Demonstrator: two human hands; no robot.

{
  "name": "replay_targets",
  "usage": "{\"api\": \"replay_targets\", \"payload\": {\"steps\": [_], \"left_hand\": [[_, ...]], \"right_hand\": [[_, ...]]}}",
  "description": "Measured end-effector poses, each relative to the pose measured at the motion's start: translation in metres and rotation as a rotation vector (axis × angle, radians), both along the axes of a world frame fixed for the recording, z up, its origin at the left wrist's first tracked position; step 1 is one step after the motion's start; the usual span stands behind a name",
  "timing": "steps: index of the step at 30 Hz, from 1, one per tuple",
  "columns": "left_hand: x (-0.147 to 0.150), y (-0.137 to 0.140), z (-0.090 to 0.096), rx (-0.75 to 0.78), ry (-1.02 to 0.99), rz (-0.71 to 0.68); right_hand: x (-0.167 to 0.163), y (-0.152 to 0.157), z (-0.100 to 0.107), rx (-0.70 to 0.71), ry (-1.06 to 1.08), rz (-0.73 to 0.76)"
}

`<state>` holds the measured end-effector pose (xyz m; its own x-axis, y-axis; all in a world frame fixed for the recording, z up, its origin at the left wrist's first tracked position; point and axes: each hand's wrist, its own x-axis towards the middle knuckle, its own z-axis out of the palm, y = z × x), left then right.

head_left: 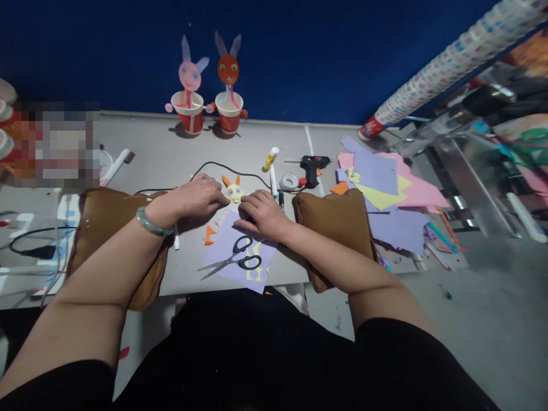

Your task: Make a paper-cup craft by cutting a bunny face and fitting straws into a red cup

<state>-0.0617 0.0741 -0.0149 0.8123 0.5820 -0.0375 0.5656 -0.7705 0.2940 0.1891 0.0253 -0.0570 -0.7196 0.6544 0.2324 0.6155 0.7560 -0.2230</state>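
Past the black shirt (257, 354), left hand (193, 200) and right hand (266, 216) flank the yellow face (234, 193), fingers (253, 204) bent, grip unclear, seemingly adjusting it, the next move calling for light, steady placing.

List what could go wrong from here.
1. The scissors lie with blades parted on the purple sheet, which reaches the front edge of the table; a tug on the sheet might drag them off.
2. The black cord runs just behind the yellow rabbit face; either the left hand or the right hand could snag it.
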Motion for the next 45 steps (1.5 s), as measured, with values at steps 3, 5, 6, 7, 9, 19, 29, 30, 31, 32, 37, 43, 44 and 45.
{"api": "replay_targets", "payload": {"steps": [3,5,6,7,9,19,29,30,31,32,37,43,44,45], "left_hand": [[-0.003,0.002,-0.003,0.017,0.049,-0.033],[-0.005,0.005,-0.005,0.029,0.059,-0.043],[-0.005,0.006,-0.006,0.036,0.061,-0.047],[-0.006,0.007,-0.006,0.041,0.065,-0.053],[-0.006,0.009,-0.006,0.048,0.072,-0.069],[-0.005,0.012,-0.007,0.001,-0.022,-0.015],[-0.002,0.009,0.003,0.085,-0.091,0.089],[-0.003,0.009,0.004,0.098,-0.096,0.102],[-0.003,0.008,0.005,0.110,-0.102,0.116],[-0.003,0.008,0.005,0.120,-0.104,0.131],[-0.005,0.009,0.006,0.162,-0.094,0.195],[-0.004,0.010,0.002,0.210,-0.133,0.315],[-0.004,0.010,0.002,0.216,-0.153,0.350],[-0.004,0.010,0.002,0.212,-0.166,0.383]], "right_hand": [[-0.001,-0.004,0.009,-0.048,0.004,0.059],[0.001,-0.015,0.021,-0.020,0.005,0.114],[0.004,-0.023,0.028,0.016,-0.004,0.147],[0.007,-0.031,0.036,0.063,-0.019,0.180],[0.018,-0.050,0.049,0.160,-0.035,0.232],[0.137,-0.153,0.002,0.478,0.244,-0.604],[0.247,-0.202,-0.019,0.408,0.429,-1.454],[0.253,-0.200,-0.018,0.401,0.436,-1.465],[0.258,-0.197,-0.018,0.390,0.438,-1.470],[0.261,-0.193,-0.017,0.380,0.438,-1.471],[0.260,-0.174,-0.008,0.387,0.432,-1.461],[0.201,-0.148,0.024,0.375,0.229,-1.132],[0.186,-0.142,0.028,0.350,0.195,-1.018],[0.169,-0.136,0.032,0.322,0.155,-0.888]]}}
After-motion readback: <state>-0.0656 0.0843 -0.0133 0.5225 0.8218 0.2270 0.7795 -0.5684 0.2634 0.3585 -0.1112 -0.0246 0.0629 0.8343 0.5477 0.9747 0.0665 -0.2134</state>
